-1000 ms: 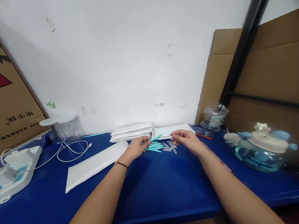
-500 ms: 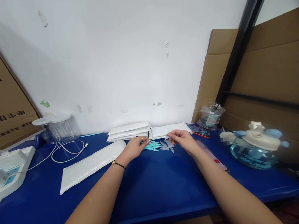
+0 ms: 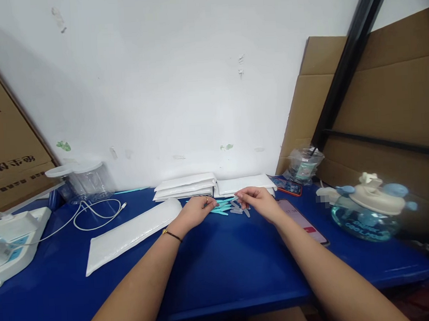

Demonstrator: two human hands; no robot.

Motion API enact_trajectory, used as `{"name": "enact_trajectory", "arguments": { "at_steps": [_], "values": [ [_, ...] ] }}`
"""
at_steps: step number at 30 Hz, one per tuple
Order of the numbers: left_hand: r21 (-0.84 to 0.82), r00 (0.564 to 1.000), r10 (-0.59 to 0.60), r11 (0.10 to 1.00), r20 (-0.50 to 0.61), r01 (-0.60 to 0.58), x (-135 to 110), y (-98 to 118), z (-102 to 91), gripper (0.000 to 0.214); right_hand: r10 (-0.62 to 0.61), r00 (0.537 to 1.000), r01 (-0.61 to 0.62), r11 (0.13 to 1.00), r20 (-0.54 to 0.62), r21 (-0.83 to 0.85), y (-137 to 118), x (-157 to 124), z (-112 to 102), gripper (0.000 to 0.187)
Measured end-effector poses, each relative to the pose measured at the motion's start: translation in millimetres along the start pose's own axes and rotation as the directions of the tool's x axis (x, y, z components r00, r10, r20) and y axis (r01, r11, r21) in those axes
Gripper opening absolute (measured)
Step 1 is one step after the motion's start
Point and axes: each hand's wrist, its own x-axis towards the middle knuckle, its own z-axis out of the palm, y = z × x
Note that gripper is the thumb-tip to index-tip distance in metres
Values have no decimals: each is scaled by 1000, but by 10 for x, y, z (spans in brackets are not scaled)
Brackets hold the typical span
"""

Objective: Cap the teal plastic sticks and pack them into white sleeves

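Observation:
My left hand [image 3: 197, 210], with a ring and a dark bracelet, is closed, its thumb and fingers pinching a thin turquoise stick [image 3: 225, 200]. The stick points right, toward my right hand [image 3: 256, 202]. That hand pinches a small translucent cap [image 3: 235, 197] at the stick's tip; whether the cap sits around the tip or only touches it is too small to tell. Below and between my hands lie several turquoise sticks [image 3: 222, 210] in a loose pile. Several translucent caps [image 3: 235, 211] are scattered just right of them, partly under my right fingers.
White padded packets [image 3: 185, 185] are stacked by the wall, and another packet [image 3: 132, 236] lies at left. Phones [image 3: 303, 220] [image 3: 289, 186] and a teal bottle [image 3: 367, 219] are at right. A power strip [image 3: 27, 244], white cable [image 3: 76, 217] and clear jars [image 3: 90, 180] are at left.
My right hand has moved slightly left, bringing the translucent cap to the tip of the turquoise stick. My left hand has stayed nearly in place.

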Motion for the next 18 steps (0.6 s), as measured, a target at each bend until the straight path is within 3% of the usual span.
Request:
{"name": "enact_trajectory", "arguments": {
  "at_steps": [4, 7, 9, 11, 13, 14, 16, 18],
  "values": [
    [-3, 999, 34, 999, 23, -34, -15, 19, 37, 40, 28, 996, -25, 999, 83, -37, -7, -17, 43, 36],
    [-57, 992, 25, 998, 125, -18, -55, 57, 60, 37, 93, 975, -73, 992, 203, -102, -29, -46, 14, 35],
    [-70, 973, 42, 997, 227, -27, -84, 83, 71, 35, 174, 932, -122, 977, 319, -177, -43, -74, -34, 33],
    [-19, 956, 62, 998, 287, -59, -100, 91, 77, 31, 273, 859, -165, 948, 433, -272, -45, -97, -89, 32],
    [88, 967, 57, 993, 249, -82, -93, 67, 75, 26, 362, 791, -186, 911, 493, -369, -28, -102, -139, 32],
    [147, 980, 47, 986, 192, -76, -82, 41, 69, 23, 383, 785, -179, 892, 486, -415, -13, -95, -159, 32],
    [249, 998, 30, 968, 54, -43, -50, -33, 54, 20, 344, 857, -118, 857, 385, -502, 24, -68, -183, 29],
    [326, 999, 21, 945, -28, -11, -14, -121, 39, 21, 196, 953, -17, 795, 229, -606, 62, -33, -181, 23]
  ]
}}
